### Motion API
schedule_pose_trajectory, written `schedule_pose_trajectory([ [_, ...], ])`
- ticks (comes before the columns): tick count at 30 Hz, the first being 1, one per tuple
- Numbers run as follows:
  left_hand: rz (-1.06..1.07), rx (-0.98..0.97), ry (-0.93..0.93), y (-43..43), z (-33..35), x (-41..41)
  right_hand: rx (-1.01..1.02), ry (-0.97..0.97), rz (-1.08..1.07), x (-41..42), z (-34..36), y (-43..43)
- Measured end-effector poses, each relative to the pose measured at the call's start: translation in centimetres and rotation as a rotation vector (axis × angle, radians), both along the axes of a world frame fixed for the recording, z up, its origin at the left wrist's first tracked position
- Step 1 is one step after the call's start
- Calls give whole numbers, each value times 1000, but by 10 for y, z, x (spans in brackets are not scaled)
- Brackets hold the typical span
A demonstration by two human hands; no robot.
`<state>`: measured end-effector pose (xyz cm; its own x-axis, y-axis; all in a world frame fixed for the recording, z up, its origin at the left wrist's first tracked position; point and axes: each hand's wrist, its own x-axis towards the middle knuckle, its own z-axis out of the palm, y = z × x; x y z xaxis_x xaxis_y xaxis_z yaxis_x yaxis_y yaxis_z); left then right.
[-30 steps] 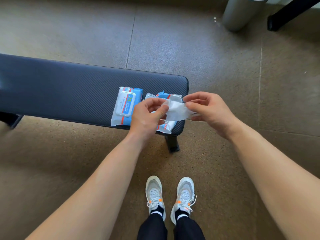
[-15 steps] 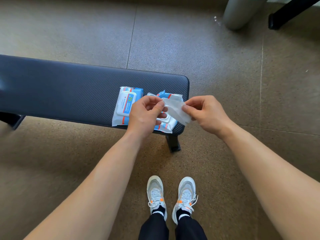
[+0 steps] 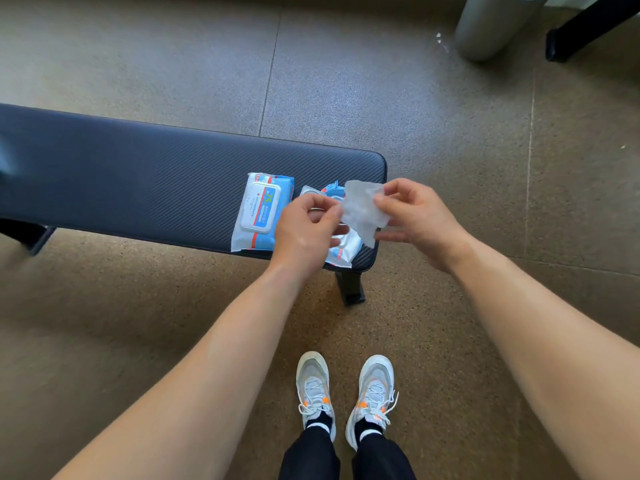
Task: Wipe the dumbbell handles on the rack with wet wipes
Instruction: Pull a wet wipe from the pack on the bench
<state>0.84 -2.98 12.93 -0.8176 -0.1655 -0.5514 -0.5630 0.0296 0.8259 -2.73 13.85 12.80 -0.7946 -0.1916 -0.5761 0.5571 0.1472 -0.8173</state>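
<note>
**Wipe out of the pack, held in both hands over the bench end**

Floor (image 3: 450, 133): brown speckled tiles, matte, thin seams between them. Bench (image 3: 138, 188): long dark pad with fine diagonal ribbing and rounded corners, running from the left edge to mid-frame. A black leg sits under its right end.

Top right: smooth grey cylinder (image 3: 491, 26) standing on the floor, with a black frame foot (image 3: 581, 32) beside it.

Your shoes (image 3: 313, 386) are grey mesh with orange accents, toes pointing at the bench.

Two soft blue-and-white wipe packs lie side by side on the bench's right end. Left pack (image 3: 259, 213) lies flat with its rigid white flip lid closed. Right pack (image 3: 341, 249) is mostly hidden behind your hands, so I can't tell its lid state.

Your left hand (image 3: 304, 233) pinches the wet wipe (image 3: 362, 209) at its left edge with thumb and forefinger. Your right hand (image 3: 419, 220) pinches the right edge.

The wipe is thin, white, translucent and crumpled. It hangs between your hands, above the right pack.
</note>
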Motion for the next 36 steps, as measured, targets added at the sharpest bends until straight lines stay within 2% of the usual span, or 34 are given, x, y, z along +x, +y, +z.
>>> schedule_pose_trajectory([
  [2, -63, 21, -16, 9, -6, 3, -13, -5, 76, 10, -8, -11],
  [4, -99, -12, -52, 8, -16, 6, 150, 64, 78, 14, -24, -16],
  [6, -92, -247, -48, -4, -31, 7, 437, 135, 97, 12, -38, -14],
  [8, -135, -544, -72, -17, -44, 8, 635, 171, 160, 12, -48, -11],
  [10, -240, -687, -104, -24, -60, 4, 709, 209, 304, 11, -58, -14],
  [13, -370, -775, -130, -21, -82, -9, 846, 250, 635, 9, -73, -27],
  [16, -324, -786, -215, -17, -96, -16, 999, 263, 763, 9, -87, -34],
  [18, -249, -808, -172, -18, -101, -17, 1015, 250, 776, 10, -95, -33],
  [20, -186, -775, -26, -19, -101, -14, 959, 208, 761, 12, -99, -30],
  [21, -229, -751, 40, -17, -102, -11, 920, 200, 716, 13, -100, -27],
  [23, -506, -794, 101, -11, -104, -2, 881, 220, 546, 16, -100, -17],
  [25, -783, -949, 105, -4, -111, 5, 898, 235, 359, 22, -101, -2],
  [26, -853, -1030, 109, -2, -115, 6, 901, 216, 297, 26, -101, 5],
  [29, -943, -1207, 122, 2, -120, 2, 899, 174, 272, 37, -102, 24],
  [31, -1025, -1249, 107, 3, -119, -1, 900, 182, 315, 41, -102, 32],
  [36, -1027, -1074, 7, 6, -85, 3, 841, 167, 346, 48, -68, 54],
])
